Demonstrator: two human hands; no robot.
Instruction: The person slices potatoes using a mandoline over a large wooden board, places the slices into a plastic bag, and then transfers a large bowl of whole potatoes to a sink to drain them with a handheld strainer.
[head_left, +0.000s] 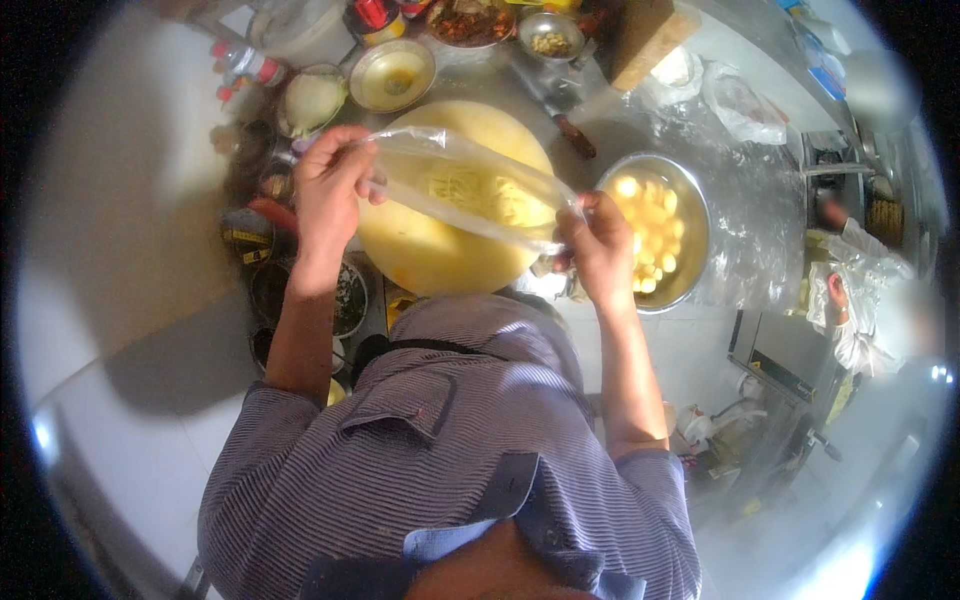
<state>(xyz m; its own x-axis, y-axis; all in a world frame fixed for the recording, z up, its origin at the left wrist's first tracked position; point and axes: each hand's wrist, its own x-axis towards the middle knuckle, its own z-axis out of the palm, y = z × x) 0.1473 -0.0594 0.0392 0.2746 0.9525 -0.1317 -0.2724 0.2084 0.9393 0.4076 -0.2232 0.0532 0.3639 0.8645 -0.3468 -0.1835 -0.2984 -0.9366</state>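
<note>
A clear plastic bag (480, 176) is stretched between my two hands, its mouth spread wide. My left hand (334, 187) pinches one end of the rim, and my right hand (600, 240) grips the other. Beneath the bag lies a round yellowish cutting board (420, 255). Pale cut strips (480, 187) show through the film, blurred, apparently lying on the board. Just right of my right hand stands a steel bowl (701, 232) with several peeled yellow pieces (652, 232) in it.
A cleaver (566, 127) with a wooden handle lies behind the board. Bowls (391, 75), a cabbage (313, 99), a plastic bottle (251, 64) and a small dish (551, 36) stand along the back left. Plastic bags (742, 101) sit at the back right. Another person (862, 322) is at the far right.
</note>
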